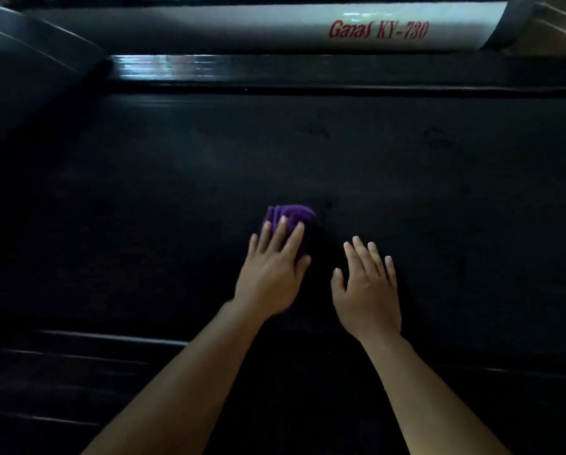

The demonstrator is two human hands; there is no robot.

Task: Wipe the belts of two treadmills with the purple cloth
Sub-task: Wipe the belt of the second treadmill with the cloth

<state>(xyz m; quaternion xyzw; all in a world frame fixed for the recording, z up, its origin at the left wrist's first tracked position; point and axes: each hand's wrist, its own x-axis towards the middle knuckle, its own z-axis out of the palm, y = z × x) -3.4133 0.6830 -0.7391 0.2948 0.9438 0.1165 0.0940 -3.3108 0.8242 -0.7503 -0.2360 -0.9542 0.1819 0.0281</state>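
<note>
The bunched purple cloth [293, 216] is pressed onto the black treadmill belt [422, 178], about midway along the visible stretch and somewhat nearer the near edge. It is held down by the left hand [270, 274], whose fingers are laid straight and spread over it, not curled round it. The right hand [367, 290] is rested flat on the belt just beside the left, fingers straight and slightly apart, with nothing held. Along the belt's far edge a glossy black side rail [307, 68] is seen, and beyond it a white frame cover [242, 24] lettered in red "Ganas KY-730".
</note>
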